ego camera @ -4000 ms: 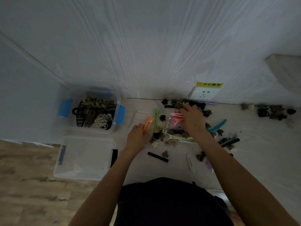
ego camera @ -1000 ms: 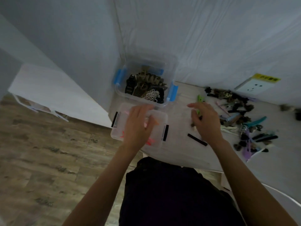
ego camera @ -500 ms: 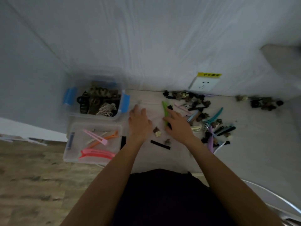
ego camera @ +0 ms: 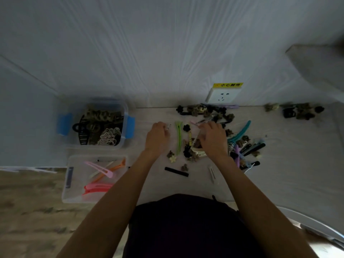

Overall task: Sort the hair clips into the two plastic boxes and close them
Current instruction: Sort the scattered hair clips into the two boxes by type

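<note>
My left hand point(ego camera: 157, 136) is on the table left of a green clip point(ego camera: 179, 136), fingers curled, with a thin pale hairpin point(ego camera: 168, 126) at its fingertips. Over the clip pile point(ego camera: 242, 144), my right hand point(ego camera: 212, 139) bends its fingers down beside a pink clip point(ego camera: 194, 123); what it grips is hidden. The far box point(ego camera: 128, 110) with blue latches holds claw clips. The near clear box point(ego camera: 69, 161) holds pink and orange long clips. Both boxes stand without lids.
A black bar clip point(ego camera: 176, 171) and a white clip point(ego camera: 211, 173) lie near the front edge. A second small heap of clips point(ego camera: 301, 111) sits at the far right. A wall socket point(ego camera: 222, 94) is behind the pile. The table drops off left of the boxes.
My left hand came back from the near box, where pink and orange clips now lie. My right hand moved off the green clip, right to the pile.
</note>
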A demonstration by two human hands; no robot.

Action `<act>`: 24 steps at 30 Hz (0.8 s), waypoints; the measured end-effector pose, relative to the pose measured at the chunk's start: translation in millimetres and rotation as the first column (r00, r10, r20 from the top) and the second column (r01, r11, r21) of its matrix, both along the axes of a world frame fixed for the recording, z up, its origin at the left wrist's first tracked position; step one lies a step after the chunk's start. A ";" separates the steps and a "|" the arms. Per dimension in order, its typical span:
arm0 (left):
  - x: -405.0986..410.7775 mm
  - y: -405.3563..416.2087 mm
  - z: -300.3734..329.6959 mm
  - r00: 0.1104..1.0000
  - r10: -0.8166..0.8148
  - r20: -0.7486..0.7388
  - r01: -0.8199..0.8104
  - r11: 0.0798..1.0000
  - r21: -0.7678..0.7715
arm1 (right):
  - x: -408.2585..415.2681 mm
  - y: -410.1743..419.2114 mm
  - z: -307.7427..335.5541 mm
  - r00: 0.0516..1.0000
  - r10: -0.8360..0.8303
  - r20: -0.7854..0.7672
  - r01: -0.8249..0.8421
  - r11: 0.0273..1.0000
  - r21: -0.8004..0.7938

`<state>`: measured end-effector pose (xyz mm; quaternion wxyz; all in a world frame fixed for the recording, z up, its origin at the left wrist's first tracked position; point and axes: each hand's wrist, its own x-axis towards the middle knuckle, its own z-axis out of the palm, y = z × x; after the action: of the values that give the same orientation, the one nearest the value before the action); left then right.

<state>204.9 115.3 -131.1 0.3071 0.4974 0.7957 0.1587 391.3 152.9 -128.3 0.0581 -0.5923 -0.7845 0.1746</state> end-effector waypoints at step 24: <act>-1.1 28.7 5.9 0.984 -0.162 -0.081 0.173 0.970 0.169 | 12.9 25.4 -12.4 0.843 0.537 0.011 -0.537 0.841 0.074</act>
<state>203.8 144.0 -125.2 0.2477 0.5930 0.7435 0.1851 404.2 178.3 -140.7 0.0328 -0.3456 -0.9244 0.1578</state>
